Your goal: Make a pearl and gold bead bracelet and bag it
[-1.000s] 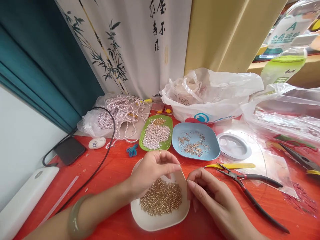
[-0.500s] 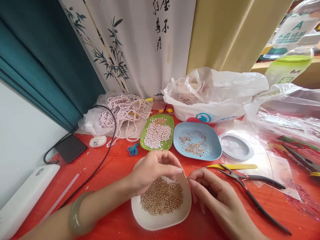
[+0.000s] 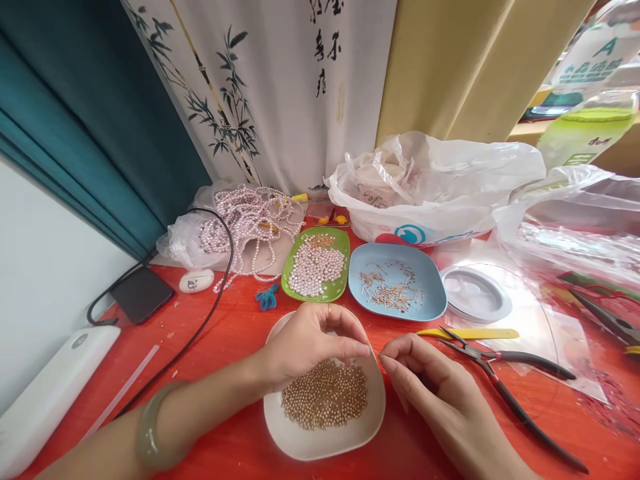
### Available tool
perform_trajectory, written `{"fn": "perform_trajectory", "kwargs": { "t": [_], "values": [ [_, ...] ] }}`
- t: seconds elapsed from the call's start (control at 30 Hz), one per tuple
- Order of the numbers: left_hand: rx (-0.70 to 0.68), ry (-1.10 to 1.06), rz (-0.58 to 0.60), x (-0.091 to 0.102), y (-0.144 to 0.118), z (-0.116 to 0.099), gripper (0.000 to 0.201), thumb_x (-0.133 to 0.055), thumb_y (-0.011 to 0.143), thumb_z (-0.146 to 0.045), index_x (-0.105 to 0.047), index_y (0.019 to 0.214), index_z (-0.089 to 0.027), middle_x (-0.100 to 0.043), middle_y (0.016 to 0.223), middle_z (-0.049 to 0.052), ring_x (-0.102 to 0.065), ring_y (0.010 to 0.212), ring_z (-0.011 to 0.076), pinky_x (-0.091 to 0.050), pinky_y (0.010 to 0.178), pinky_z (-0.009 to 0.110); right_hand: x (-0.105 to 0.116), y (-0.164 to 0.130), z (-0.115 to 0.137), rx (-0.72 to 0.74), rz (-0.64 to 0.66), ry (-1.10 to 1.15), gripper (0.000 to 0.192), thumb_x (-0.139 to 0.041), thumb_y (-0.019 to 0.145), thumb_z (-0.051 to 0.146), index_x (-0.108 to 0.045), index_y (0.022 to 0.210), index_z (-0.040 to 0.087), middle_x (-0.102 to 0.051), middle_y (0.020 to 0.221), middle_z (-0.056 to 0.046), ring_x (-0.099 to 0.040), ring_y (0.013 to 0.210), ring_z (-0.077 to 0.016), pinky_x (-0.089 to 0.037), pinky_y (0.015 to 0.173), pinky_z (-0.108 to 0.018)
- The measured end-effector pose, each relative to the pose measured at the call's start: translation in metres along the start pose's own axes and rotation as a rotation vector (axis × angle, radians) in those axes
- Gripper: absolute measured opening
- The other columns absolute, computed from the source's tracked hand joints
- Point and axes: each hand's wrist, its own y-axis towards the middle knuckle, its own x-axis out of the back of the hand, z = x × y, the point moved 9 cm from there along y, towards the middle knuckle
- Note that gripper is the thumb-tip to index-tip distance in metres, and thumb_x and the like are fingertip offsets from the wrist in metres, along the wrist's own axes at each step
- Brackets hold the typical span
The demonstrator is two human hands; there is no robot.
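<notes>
My left hand (image 3: 323,340) hovers over a white dish (image 3: 320,448), thumb and fingertips pinched on something too small to make out. Gold beads (image 3: 325,395) fill the middle of that dish. Just beyond its right rim, my right hand (image 3: 423,377) pinches thumb against forefinger, and what sits between them is also too tiny to name. The two sets of fingertips are close together with a narrow gap. A green dish (image 3: 345,267) behind holds pink pearl beads (image 3: 316,268) and some gold ones. Thin metal pins (image 3: 393,287) lie scattered in a blue dish (image 3: 435,303).
Pliers (image 3: 500,373) and yellow tweezers (image 3: 480,333) lie right of my right hand. Strung pink pearls (image 3: 240,217) pile up at the back left. A black cable (image 3: 213,303) arcs past a phone (image 3: 143,293). Plastic bags (image 3: 425,220) stand behind the blue dish.
The view has shifted slightly. My fingertips have drawn a little farther apart, with the right hand moving slightly to the right; both remain pinched.
</notes>
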Motion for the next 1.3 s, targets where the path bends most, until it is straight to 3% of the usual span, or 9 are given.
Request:
{"fn": "perform_trajectory", "kwargs": {
  "t": [0.47, 0.73, 0.9, 1.03, 1.13, 1.3],
  "values": [
    [0.045, -0.052, 0.035, -0.003, 0.001, 0.004, 0.012, -0.071, 0.059, -0.016, -0.063, 0.067, -0.012, -0.059, 0.067, 0.001, -0.053, 0.062, 0.0093, -0.040, 0.062, 0.023, -0.007, -0.002, 0.001, -0.006, 0.055, 0.006, 0.022, -0.043, 0.085, 0.035, -0.048, 0.071, 0.020, -0.043, 0.054, 0.005, -0.036, 0.046, -0.0077, -0.028, 0.040, -0.018],
    [0.021, 0.056, 0.110, -0.001, 0.003, 0.000, 0.015, -0.069, 0.062, -0.018, -0.063, 0.075, -0.013, -0.062, 0.072, 0.002, -0.057, 0.067, 0.0123, -0.044, 0.067, 0.027, -0.006, -0.001, 0.005, 0.005, 0.054, 0.031, 0.020, -0.042, 0.086, 0.034, -0.048, 0.073, 0.020, -0.044, 0.055, 0.006, -0.038, 0.046, -0.0074, -0.030, 0.041, -0.018],
    [-0.029, 0.226, 0.091, 0.003, 0.002, -0.008, 0.008, -0.064, 0.065, -0.015, -0.063, 0.073, -0.013, -0.063, 0.074, 0.003, -0.058, 0.071, 0.0130, -0.045, 0.068, 0.026, -0.007, 0.000, 0.003, -0.012, 0.061, 0.038, 0.020, -0.042, 0.086, 0.034, -0.048, 0.073, 0.020, -0.045, 0.055, 0.005, -0.038, 0.047, -0.0075, -0.031, 0.042, -0.018],
    [-0.086, 0.580, 0.017, 0.010, -0.002, -0.016, 0.009, -0.057, 0.070, -0.012, -0.063, 0.076, -0.015, -0.064, 0.077, 0.002, -0.057, 0.073, 0.0143, -0.043, 0.067, 0.026, -0.006, 0.000, 0.002, -0.030, 0.053, 0.059, 0.021, -0.042, 0.086, 0.035, -0.048, 0.073, 0.020, -0.045, 0.055, 0.005, -0.038, 0.046, -0.0073, -0.031, 0.042, -0.018],
    [-0.158, 0.822, 0.024, 0.007, -0.005, -0.019, 0.011, -0.056, 0.071, -0.010, -0.064, 0.076, -0.017, -0.064, 0.080, 0.002, -0.057, 0.077, 0.0149, -0.042, 0.070, 0.027, -0.005, 0.000, 0.002, -0.034, 0.050, 0.064, 0.020, -0.042, 0.086, 0.034, -0.048, 0.072, 0.020, -0.045, 0.055, 0.006, -0.038, 0.046, -0.0073, -0.031, 0.042, -0.018],
    [-0.240, 0.976, 0.039, -0.004, -0.005, -0.019, 0.010, -0.059, 0.072, -0.013, -0.064, 0.078, -0.019, -0.064, 0.084, 0.000, -0.054, 0.083, 0.0153, -0.040, 0.075, 0.027, -0.005, 0.000, 0.002, -0.046, 0.041, 0.062, 0.019, -0.042, 0.086, 0.033, -0.047, 0.072, 0.020, -0.044, 0.055, 0.006, -0.037, 0.046, -0.0074, -0.030, 0.042, -0.018]
  ]
}}
